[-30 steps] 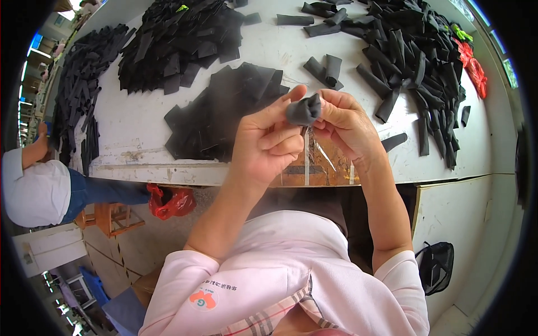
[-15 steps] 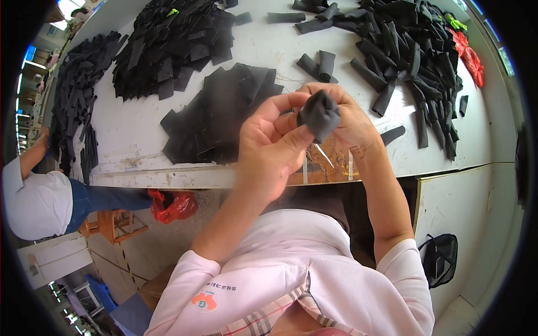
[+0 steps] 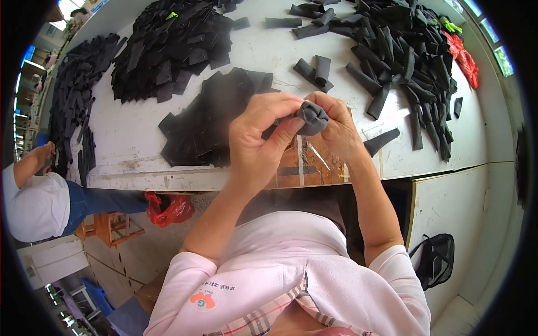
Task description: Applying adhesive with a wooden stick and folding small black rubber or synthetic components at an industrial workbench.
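Observation:
Above the table's front edge, both hands grip a dark grey fabric tube (image 3: 314, 119), its end bunched into folds that face me. My left hand (image 3: 258, 137) pinches it from the left between thumb and fingers. From the right, my right hand (image 3: 341, 127) is closed on its other side, and the fingers behind the cloth are partly hidden. A loose stack of flat black fabric pieces (image 3: 207, 117) lies just left of my left hand. One dark fabric tube (image 3: 382, 142) rests on the table beside my right wrist.
Two more heaps of black pieces (image 3: 168, 56) (image 3: 70, 84) cover the table's left side. Black tubes (image 3: 392, 67) pile up at the right, near a red plastic bag (image 3: 464, 61). A co-worker (image 3: 39, 199) stands at the left, beside a wooden stool (image 3: 112, 228).
Both hands, with the tube between them, have shifted slightly left and lower. The tube's folded end has turned more toward me. The co-worker's arm at the left has moved.

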Demonstrator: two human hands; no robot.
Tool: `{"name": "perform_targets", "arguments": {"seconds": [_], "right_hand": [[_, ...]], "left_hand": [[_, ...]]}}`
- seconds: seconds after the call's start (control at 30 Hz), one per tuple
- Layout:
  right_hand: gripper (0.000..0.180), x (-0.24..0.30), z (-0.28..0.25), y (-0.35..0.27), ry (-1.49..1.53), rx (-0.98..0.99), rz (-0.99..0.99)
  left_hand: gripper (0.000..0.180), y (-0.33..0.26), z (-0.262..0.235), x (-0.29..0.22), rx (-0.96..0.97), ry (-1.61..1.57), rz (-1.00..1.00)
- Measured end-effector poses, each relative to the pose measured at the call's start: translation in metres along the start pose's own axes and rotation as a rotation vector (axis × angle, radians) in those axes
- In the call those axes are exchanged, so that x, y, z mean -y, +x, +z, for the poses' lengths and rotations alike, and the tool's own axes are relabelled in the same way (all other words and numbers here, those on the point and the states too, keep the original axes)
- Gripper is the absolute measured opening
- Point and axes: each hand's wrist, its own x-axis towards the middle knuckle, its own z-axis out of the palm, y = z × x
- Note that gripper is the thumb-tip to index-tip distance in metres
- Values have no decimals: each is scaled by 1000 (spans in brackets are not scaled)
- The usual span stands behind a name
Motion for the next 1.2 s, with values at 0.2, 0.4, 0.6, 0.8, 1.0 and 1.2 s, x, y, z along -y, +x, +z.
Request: {"name": "perform_targets", "arguments": {"seconds": [0.2, 0.4, 0.6, 0.8, 1.0, 1.2], "right_hand": [[31, 55, 9, -7, -928, -19, -579], [22, 6, -1, -11, -1016, 85, -508], [13, 12, -1, -15, -738, -7, -612], [10, -8, -9, -9, -689, 73, -640], [8, -17, -4, -11, -569, 79, -442], [11, 1, -1, -10, -707, 21, -433]], "left_hand": [[12, 0, 6, -17, -267, -671, -149], [15, -18, 12, 11, -156, -682, -364], [10, 21, 7, -23, 146, -309, -338], [10, 12, 14, -12, 94, -38, -352], [13, 10, 14, 3, 105, 14, -198], [20, 8, 10, -16, 75, -627, -274]]}}
